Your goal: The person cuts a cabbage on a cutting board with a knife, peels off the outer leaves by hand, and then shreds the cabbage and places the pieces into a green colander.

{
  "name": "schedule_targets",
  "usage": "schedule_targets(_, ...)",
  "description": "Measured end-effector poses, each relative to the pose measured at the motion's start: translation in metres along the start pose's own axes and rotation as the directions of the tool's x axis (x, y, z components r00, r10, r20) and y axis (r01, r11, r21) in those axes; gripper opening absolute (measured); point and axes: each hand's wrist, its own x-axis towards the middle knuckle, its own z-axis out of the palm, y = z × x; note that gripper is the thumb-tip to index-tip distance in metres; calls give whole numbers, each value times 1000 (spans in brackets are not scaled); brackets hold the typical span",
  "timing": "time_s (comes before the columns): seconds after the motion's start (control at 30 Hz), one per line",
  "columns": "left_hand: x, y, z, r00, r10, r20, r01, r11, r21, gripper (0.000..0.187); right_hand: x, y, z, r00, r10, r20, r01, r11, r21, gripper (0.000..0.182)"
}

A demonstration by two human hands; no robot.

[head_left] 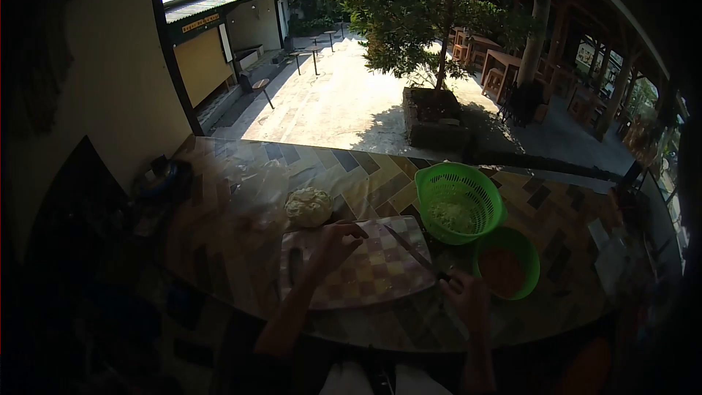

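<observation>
A checkered cutting board lies on the patterned counter in front of me. My left hand is over its left part, fingers bent and close together; whether anything small is between them I cannot make out. My right hand is closed on the dark handle of a knife, whose blade points up and left over the board. A pale, rounded vegetable head sits just behind the board. To the right, a green colander holds pale pieces, and a green bowl beside it contains something reddish-orange.
Clear plastic lies on the counter at the back left. A dark object stands near the left wall. Pale packaging is at the right. Beyond the counter are a tree in a planter and tables.
</observation>
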Motion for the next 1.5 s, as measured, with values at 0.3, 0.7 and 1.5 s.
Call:
schedule_targets(0.3,-72,-21,-9,985,-52,-163,75,987,139,18,-9,-15,1,989,32,146,-10,989,-149,26)
schedule_targets(0.7,-88,-45,14,991,-33,-130,99,834,543,30,-7,-15,18,982,-61,180,89,984,-154,25)
schedule_targets(1.5,-118,-43,-11,944,-317,90,316,948,31,19,-8,-14,41,964,-83,254,79,997,27,29)
